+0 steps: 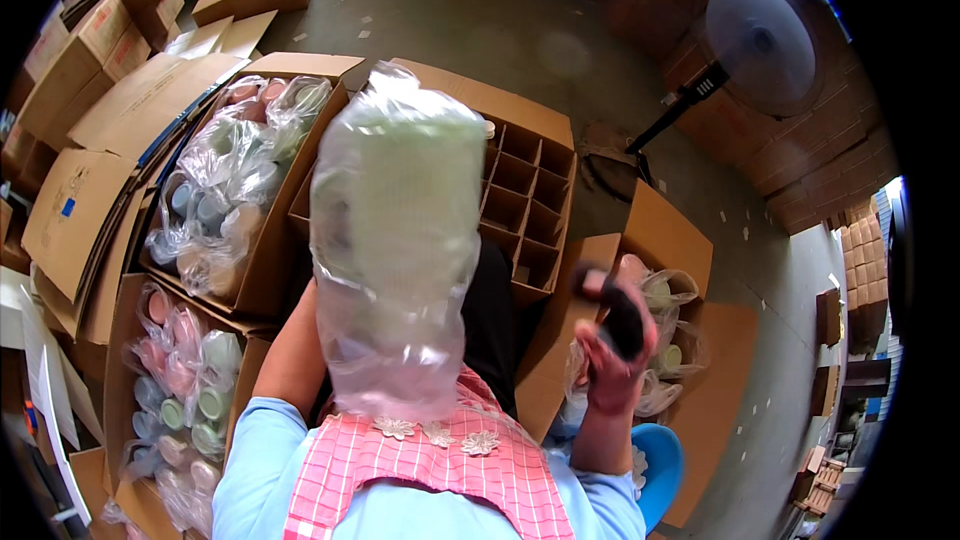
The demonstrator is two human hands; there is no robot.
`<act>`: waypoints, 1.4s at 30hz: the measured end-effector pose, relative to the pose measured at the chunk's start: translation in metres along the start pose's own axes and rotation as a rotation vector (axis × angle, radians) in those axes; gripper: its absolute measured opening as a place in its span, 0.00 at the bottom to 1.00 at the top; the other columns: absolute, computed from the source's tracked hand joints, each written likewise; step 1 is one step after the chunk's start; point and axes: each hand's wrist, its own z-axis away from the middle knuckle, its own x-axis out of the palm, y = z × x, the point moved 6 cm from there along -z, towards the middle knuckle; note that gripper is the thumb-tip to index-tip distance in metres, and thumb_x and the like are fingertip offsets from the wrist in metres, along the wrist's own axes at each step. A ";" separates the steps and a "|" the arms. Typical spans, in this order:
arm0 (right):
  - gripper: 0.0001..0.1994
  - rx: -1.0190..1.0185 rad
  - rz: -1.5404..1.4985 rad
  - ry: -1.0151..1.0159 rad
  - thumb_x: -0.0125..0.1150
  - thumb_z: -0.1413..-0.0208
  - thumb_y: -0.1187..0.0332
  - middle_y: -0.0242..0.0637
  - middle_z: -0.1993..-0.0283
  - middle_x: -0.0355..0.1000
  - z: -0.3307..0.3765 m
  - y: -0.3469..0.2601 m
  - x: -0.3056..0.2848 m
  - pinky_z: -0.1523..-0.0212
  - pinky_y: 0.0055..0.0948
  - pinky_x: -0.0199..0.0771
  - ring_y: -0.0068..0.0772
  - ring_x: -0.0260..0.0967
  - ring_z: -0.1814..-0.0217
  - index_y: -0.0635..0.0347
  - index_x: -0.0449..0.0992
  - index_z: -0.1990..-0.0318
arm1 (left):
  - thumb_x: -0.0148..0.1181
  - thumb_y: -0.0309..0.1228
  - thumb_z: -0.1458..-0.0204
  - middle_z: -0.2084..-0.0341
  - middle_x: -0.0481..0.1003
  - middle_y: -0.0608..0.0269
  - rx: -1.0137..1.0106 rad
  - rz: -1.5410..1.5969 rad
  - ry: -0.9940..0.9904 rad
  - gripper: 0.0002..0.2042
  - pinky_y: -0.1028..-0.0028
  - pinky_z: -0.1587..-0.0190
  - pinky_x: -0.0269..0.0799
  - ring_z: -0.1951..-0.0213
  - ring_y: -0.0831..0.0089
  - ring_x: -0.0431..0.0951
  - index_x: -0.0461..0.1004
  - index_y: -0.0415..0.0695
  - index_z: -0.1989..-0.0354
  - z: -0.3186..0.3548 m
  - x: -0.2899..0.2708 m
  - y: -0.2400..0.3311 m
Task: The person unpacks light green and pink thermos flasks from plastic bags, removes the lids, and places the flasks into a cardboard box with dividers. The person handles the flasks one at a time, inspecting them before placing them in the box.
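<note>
A large clear plastic bag [397, 250] with pale green contents stands up in front of my chest and blocks much of the middle. My left forearm [290, 355] runs up behind it, so the left hand and its fingers are hidden. On the right my right hand [615, 345], pinkish and blurred, is raised over an open carton [675, 230]. A dark patch lies between its thumb and fingers; whether it is a held thing or part of a glove cannot be made out. Bagged cup-like pieces [665, 325] in pink and green lie in that carton.
Behind the large bag stands a carton with cardboard dividers [515, 175]. Two cartons on the left hold bagged coloured cups [215, 210]. Flattened cardboard [85, 210] leans beside them. A pedestal fan [760, 45] stands far right; a blue stool or tub [660, 470] is near my right elbow.
</note>
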 end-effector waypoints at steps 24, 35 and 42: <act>0.16 0.756 1.218 -0.656 0.54 0.48 0.62 0.35 0.60 0.75 -0.030 0.259 -0.035 0.55 0.34 0.71 0.35 0.72 0.60 0.57 0.73 0.53 | 0.57 0.24 0.58 0.61 0.75 0.62 0.275 -0.517 0.478 0.24 0.76 0.53 0.68 0.59 0.75 0.73 0.68 0.38 0.48 0.050 -0.012 0.028; 0.17 0.405 0.209 -0.245 0.62 0.51 0.65 0.40 0.57 0.74 -0.068 0.151 0.089 0.53 0.27 0.68 0.31 0.71 0.56 0.61 0.75 0.53 | 0.69 0.36 0.65 0.50 0.69 0.48 0.473 -1.028 0.422 0.36 0.69 0.44 0.64 0.47 0.59 0.70 0.64 0.39 0.44 0.089 0.047 0.048; 0.12 0.620 -0.236 0.105 0.59 0.46 0.68 0.31 0.63 0.74 -0.047 0.182 0.043 0.58 0.19 0.66 0.20 0.67 0.61 0.66 0.76 0.58 | 0.76 0.44 0.74 0.43 0.60 0.45 0.730 -1.429 0.219 0.51 0.59 0.41 0.59 0.42 0.48 0.61 0.55 0.42 0.38 0.153 0.080 0.010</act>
